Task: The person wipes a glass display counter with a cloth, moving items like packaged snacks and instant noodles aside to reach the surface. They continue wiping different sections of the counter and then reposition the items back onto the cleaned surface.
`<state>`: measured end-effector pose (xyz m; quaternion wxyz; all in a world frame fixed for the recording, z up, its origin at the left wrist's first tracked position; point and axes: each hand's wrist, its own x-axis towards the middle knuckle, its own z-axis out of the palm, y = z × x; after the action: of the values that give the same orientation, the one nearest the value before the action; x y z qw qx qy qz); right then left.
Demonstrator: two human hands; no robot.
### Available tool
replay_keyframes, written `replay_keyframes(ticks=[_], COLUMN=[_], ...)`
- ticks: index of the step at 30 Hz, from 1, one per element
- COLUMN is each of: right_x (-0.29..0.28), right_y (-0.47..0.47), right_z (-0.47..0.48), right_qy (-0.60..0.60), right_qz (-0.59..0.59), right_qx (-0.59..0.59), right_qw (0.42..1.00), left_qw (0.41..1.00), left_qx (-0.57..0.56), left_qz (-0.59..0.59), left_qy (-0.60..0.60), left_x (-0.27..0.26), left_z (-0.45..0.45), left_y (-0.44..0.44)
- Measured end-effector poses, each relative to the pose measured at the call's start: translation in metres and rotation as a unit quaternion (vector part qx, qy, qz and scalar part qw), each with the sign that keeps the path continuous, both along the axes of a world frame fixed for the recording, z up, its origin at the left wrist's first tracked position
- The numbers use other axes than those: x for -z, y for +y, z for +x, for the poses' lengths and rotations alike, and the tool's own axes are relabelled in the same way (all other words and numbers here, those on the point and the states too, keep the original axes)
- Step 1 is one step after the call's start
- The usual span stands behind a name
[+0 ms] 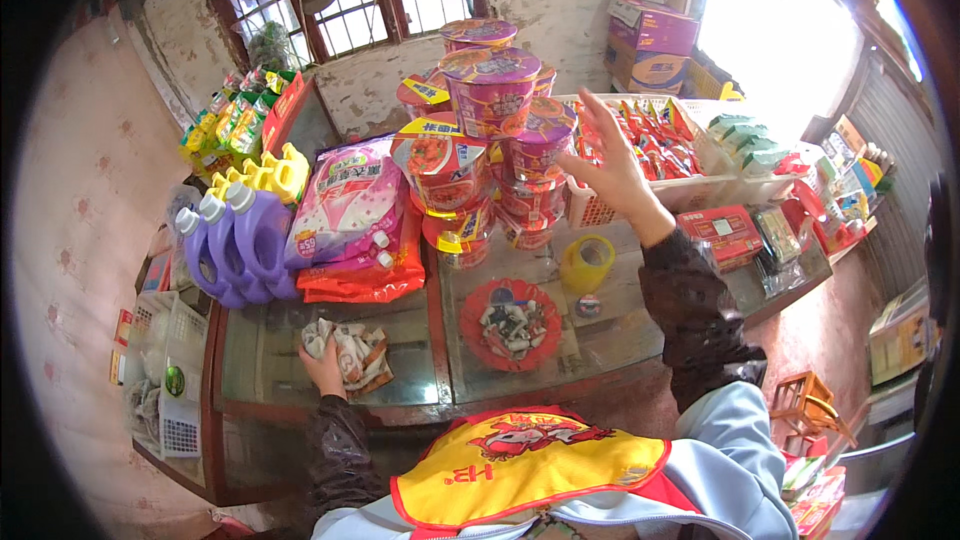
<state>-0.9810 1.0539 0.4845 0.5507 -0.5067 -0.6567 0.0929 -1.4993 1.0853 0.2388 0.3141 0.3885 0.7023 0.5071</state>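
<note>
On the left part of the glass counter, my left hand [324, 369] grips a crumpled cloth [356, 352]. My right hand [616, 165] is raised with its fingers apart and nothing held, just right of stacked instant noodle tubs. The nearest are a purple-lidded tub [546, 136] and, on top, another purple tub [491, 90]; red tubs [441, 161] stand left of and below them. Below my right hand are a roll of yellowish tape [587, 262] and a small round item [589, 306]. A red scalloped dish [469, 322] holds several grey and white small pieces between my arms.
Purple detergent jugs [244, 240], yellow bottles [289, 172] and washing powder bags [349, 202] crowd the counter's left. White plastic baskets [671, 195] of packets stand behind my right wrist. A red box [721, 236] lies right of my forearm. A low wooden chair [806, 401] stands at lower right.
</note>
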Motion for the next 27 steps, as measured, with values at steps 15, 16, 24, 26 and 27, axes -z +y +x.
replay_keyframes(ticks=[15, 16, 24, 26, 27], right_x=[-0.08, -0.07, -0.066, -0.061, -0.059], right_y=[0.126, 0.124, 0.1, 0.104, 0.103], right_z=[-0.039, -0.039, -0.045, -0.038, -0.036], right_qy=[-0.332, -0.337, -0.335, -0.324, -0.317], right_qz=[-0.134, -0.085, 0.059, 0.064, 0.078], right_qx=[0.107, 0.163, 0.137, 0.141, 0.14], right_qw=[0.928, 0.923, 0.93, 0.933, 0.935], left_qw=[0.998, 0.998, 0.997, 0.997, 0.996], left_qx=[0.021, 0.027, 0.049, 0.034, 0.029], left_qz=[-0.058, -0.061, -0.062, -0.065, -0.074], left_qy=[-0.009, -0.017, -0.023, -0.027, -0.028], left_x=[0.021, 0.017, 0.016, 0.015, 0.01], left_z=[-0.019, -0.015, -0.018, -0.015, -0.012], left_y=[-0.01, -0.01, -0.012, -0.011, -0.012])
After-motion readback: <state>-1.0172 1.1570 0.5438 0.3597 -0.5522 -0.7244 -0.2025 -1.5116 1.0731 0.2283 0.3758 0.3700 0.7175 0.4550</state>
